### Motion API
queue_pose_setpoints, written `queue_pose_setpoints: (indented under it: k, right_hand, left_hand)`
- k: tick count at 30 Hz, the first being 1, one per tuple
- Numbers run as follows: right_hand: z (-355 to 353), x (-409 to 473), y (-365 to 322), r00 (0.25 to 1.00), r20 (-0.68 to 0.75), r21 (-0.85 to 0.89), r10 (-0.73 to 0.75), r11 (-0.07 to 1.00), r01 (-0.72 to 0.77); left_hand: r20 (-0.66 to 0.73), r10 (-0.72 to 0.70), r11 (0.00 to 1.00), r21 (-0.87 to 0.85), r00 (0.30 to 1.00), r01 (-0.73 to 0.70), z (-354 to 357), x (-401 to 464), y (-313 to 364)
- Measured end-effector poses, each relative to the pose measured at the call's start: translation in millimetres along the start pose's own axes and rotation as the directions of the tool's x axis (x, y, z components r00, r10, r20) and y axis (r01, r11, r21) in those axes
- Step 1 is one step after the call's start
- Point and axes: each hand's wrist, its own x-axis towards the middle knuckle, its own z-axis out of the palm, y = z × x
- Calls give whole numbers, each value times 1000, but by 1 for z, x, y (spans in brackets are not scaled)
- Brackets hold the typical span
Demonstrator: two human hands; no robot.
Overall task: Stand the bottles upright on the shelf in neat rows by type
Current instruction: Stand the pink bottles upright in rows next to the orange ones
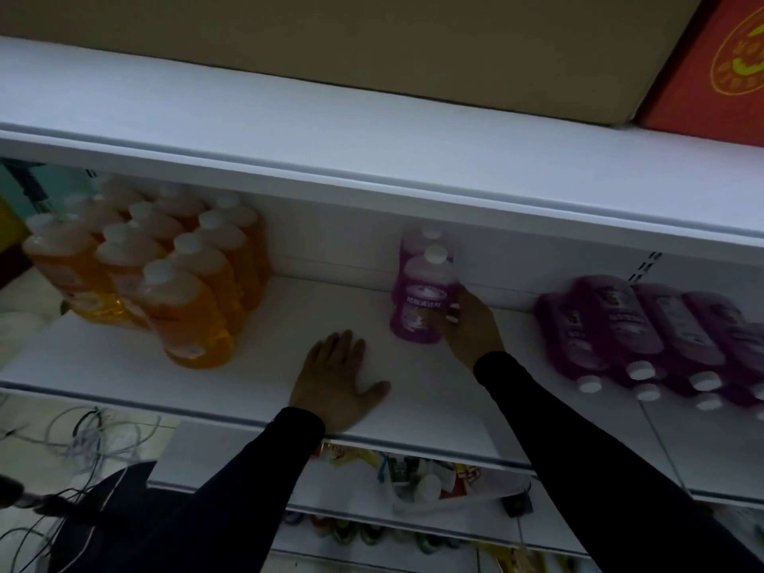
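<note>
On the white shelf (256,366), toward its middle, a purple bottle (423,301) is held upright by the right hand (469,324), whose fingers are curled round its lower right side; a second purple bottle (419,237) stands just behind it, so a row running front to back is judged to be started. The left hand (337,378) is laid flat on the shelf board with fingers spread, holding nothing, near the front edge and to the left of the held bottle. To the right, a cluster of lying purple bottles (645,328) is seen on its side, long axes pointing from the back wall toward the front edge, white caps nearest the person. This cluster lies on the right hand's side and is nearer to it than to the left hand, so the next pick is judged to fall to the right hand, with a turn from lying to standing called for. At the far left, the orange bottles (165,270) are already stood in rows.
</note>
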Motion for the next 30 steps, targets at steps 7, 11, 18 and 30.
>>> queue_pose_setpoints:
  k: [7,11,18,30]
  right_hand:
    - [5,9,2,1000,23,52,3,999,-4]
    - [6,8,4,999,26,71,27,997,-29]
    - [-18,-17,10,986,-56,-21,159,987,-160]
    - [-169,-65,45,830,-558,-599,10,687,-411]
  left_hand:
    - [-24,3,1000,9,1000,-3,2,0,-1]
    - [-28,-1,1000,8,1000,1,2,1,-1]
    - [-28,8,1000,6,1000,-7,-3,1,-2]
    - [-40,291,937,-190,956,-293,-36,11,91]
